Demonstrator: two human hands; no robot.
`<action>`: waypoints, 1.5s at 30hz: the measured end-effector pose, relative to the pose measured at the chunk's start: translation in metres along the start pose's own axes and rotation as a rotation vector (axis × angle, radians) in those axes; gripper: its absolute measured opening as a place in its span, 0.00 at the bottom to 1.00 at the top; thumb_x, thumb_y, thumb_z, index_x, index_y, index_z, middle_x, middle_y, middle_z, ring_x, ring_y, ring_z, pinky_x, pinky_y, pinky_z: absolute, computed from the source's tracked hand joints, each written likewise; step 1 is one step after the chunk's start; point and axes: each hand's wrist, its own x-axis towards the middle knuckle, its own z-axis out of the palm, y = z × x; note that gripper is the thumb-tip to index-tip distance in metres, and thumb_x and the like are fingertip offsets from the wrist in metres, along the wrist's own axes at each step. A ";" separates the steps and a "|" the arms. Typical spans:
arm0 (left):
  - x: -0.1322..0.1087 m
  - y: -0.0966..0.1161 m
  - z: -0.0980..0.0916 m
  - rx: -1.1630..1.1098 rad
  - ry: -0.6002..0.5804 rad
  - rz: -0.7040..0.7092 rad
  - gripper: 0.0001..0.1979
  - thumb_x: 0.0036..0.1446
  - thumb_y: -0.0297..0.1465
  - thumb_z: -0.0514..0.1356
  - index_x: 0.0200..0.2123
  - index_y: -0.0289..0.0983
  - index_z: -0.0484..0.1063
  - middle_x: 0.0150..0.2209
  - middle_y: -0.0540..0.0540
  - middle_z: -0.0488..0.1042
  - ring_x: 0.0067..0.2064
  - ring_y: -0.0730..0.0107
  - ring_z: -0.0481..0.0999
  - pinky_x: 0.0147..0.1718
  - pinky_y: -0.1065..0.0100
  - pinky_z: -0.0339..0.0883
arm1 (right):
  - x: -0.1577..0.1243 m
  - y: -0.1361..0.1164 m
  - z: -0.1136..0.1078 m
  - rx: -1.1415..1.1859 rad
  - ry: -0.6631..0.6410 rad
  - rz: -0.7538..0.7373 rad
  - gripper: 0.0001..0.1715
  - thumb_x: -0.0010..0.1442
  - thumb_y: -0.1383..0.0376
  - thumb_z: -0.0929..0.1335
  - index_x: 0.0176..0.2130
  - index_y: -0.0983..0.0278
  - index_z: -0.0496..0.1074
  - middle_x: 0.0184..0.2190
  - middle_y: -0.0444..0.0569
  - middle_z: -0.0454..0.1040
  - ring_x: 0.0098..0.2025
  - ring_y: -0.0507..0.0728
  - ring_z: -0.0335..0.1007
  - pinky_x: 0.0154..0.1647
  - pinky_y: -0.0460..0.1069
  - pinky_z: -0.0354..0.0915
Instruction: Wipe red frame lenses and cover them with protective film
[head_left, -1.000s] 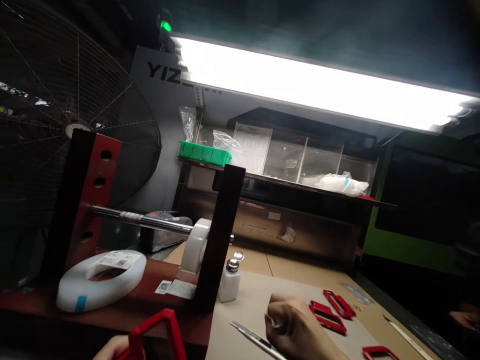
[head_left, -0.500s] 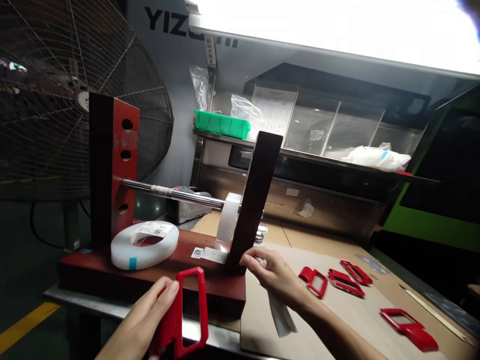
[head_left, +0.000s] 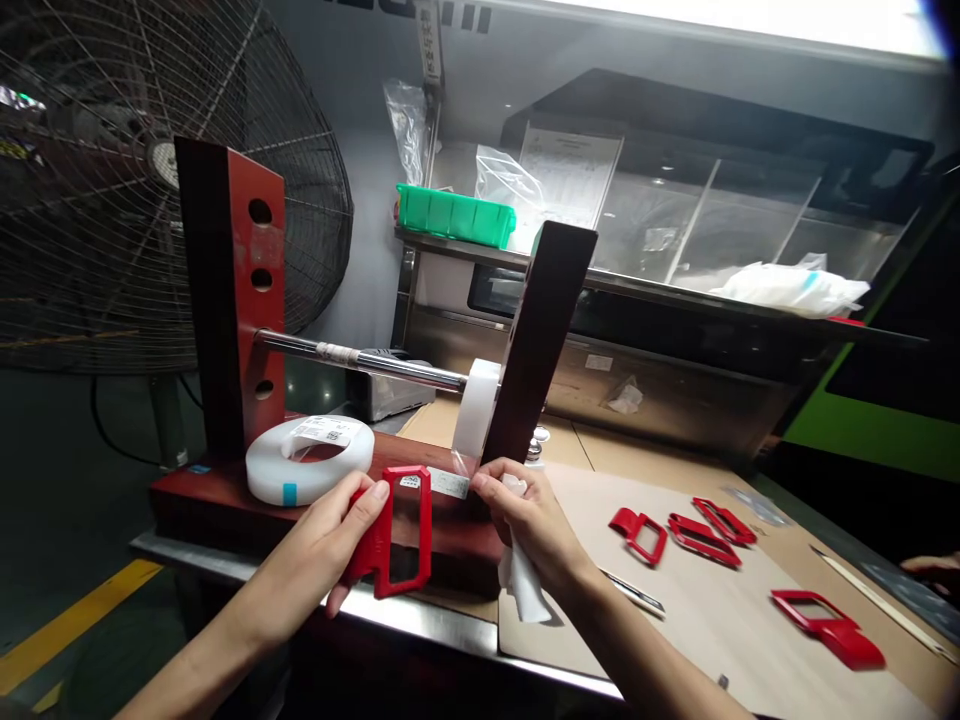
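My left hand (head_left: 341,535) is closed on a red plastic frame (head_left: 425,530) with a rectangular opening, held up in front of the dark red wooden stand (head_left: 247,530). A crumpled white cloth (head_left: 529,590) hangs from my closed right hand (head_left: 529,510). My right thumb and forefinger are pinched together by the foot of the stand's right post (head_left: 547,320), at the lower end of a clear strip from the film roll (head_left: 475,410). Whether the fingertips grip that strip, I cannot tell. The roll sits on a metal rod (head_left: 405,366) against the post.
A larger film roll (head_left: 274,475) lies on the stand's base. Several red frames (head_left: 705,540) and a utility knife (head_left: 636,594) lie on the board to the right. A large fan (head_left: 300,130) stands at left. A green bin (head_left: 456,217) sits on the shelf. Another person's hand (head_left: 934,572) shows at far right.
My left hand has raised the red frame and brought it right, closer to my right hand. My right hand has stayed by the post's foot with the cloth. The view has tilted down slightly.
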 end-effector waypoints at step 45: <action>0.020 0.030 0.037 0.204 -0.175 0.071 0.17 0.53 0.48 0.55 0.32 0.40 0.61 0.18 0.57 0.64 0.16 0.75 0.61 0.11 0.74 0.54 | -0.064 0.017 0.002 -0.198 -0.033 0.015 0.15 0.56 0.57 0.66 0.24 0.64 0.62 0.19 0.39 0.58 0.22 0.49 0.49 0.23 0.45 0.49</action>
